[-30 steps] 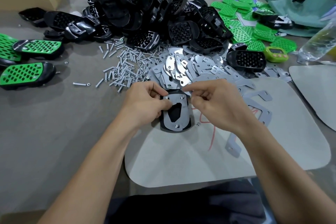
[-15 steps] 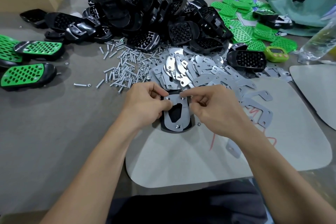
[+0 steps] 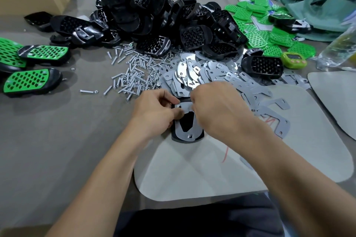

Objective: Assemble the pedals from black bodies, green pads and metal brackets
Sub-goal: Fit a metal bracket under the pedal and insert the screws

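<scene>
On pale mat: black body laid flat, metal bracket seated on top. Body gripped by left hand, thumb pressed on bracket, presumably against slip. At bracket's far corner, right hand fingers curled; contents hidden.

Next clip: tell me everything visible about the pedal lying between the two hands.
The pedal lies flat, its near end on the pale mat. It has a glossy black plastic body with a flat grey metal bracket on top; a cut-out in the bracket shows black beneath. Small fasteners sit at the bracket's near end and far left corner. The left hand grips its left edge, thumb on the bracket. The right hand covers its far right corner; what its fingers hold is hidden.
</scene>
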A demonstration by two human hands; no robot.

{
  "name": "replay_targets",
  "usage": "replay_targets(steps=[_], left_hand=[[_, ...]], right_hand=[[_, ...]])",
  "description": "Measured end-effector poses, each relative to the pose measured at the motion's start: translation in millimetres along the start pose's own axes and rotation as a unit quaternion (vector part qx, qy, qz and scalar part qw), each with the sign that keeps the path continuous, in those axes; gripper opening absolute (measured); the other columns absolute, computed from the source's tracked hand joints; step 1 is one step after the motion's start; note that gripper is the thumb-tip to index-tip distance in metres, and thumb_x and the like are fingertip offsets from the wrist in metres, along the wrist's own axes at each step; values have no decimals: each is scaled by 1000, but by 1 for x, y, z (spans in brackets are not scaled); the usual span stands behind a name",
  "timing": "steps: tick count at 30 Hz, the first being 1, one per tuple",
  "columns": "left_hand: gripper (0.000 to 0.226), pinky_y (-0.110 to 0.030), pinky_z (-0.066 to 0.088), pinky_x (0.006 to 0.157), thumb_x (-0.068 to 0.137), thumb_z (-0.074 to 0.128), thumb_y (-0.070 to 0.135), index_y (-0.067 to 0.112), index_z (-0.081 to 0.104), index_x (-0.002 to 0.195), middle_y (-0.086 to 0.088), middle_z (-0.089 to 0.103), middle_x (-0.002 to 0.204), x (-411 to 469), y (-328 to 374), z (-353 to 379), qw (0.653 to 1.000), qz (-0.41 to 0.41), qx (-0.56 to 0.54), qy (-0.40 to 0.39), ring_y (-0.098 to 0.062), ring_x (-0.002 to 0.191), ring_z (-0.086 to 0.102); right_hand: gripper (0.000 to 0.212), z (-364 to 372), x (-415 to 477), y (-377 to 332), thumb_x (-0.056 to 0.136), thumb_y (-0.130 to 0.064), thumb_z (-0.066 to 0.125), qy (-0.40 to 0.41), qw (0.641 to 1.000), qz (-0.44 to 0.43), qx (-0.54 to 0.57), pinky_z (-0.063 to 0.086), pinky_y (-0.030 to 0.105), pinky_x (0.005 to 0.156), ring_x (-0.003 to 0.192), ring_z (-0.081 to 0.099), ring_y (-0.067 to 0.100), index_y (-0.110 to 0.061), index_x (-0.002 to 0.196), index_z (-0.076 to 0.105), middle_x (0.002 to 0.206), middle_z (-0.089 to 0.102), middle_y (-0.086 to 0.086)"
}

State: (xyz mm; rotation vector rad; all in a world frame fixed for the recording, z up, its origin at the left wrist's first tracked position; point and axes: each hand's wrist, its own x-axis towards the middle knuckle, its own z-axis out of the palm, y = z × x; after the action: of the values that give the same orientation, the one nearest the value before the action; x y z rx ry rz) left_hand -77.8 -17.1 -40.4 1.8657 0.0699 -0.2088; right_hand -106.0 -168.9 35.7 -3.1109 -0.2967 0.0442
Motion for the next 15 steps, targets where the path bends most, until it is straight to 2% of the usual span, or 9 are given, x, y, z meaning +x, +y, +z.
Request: replay_targets(steps=[2,5,7,9,13,15], left_hand=[[26,-30,45,52,71,93,5,17,70,75,13,48,46,1,-1,0,1000,-2,-2,0,-14,44,45],[27,-30,43,52,71,93,7,17,69,74,12,47,45,2,-2,0,1000,0,0,0,-15,44,43],[26,-29,43,51,71,92,4,17,69,75,13,48,45,2,-1,0,1000,1,4,-1,-14,43,45],[26,-28,45,48,72,90,2,17,70,77,12,49,46,1,0,-1,1000,1,2,-4,-15,43,49],[24,-24,44,42,74,88,1,15,70,80,10,51,47,-2,2,-1,1000,1,0,-8,-17,42,52],[24,-25,44,43,74,87,0,14,69,81,10,51,48,-2,2,-1,1000,0,-1,-8,-18,41,51]], right_hand=[[31,-5,-2,-11,80,-3,53,-23,997,-53,-56,26,33,53,52,27,15,-20,64,32,61,35,-1],[33,-6,-1,-14,78,-5,56,-40,989,-95,-103,28,34,65,53,24,15,-20,65,30,63,32,-1],[33,-5,3,-11,76,-3,58,-54,989,-83,-105,28,31,58,53,27,16,-19,66,31,64,35,-1],[31,-3,5,-6,77,-3,57,-49,991,-64,-103,22,29,48,51,32,17,-19,66,33,63,38,-1],[22,0,7,10,94,-23,56,-20,999,-3,-35,22,30,46,56,45,18,-20,73,49,65,50,0],[17,2,8,10,94,-21,57,-27,1000,-1,-15,24,30,46,60,50,20,-18,78,52,67,53,1]])
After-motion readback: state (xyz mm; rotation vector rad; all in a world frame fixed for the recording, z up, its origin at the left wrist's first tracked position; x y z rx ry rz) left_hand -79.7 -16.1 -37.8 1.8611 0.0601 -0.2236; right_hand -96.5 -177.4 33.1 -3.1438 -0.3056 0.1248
